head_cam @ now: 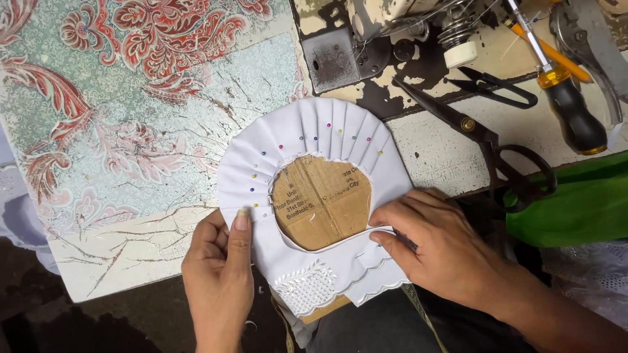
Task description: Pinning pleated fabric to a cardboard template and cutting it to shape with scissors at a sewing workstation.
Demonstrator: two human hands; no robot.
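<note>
Nearest the table edge, the left hand (219,274) presses flat on the pleated white fabric (307,147), thumb on it; the right hand (435,245) pinches its right end. Cardboard (320,199) lies under. Farther right lie scissors (481,140) and a screwdriver (562,91).

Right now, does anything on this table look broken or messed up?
Yes. The flowered table covering is badly worn, scratched and cracked near its front edge. The paint around the sewing machine base is flaking off in patches. The pleated white fabric pinned round the cardboard looks tidy under the left hand and right hand.
</note>
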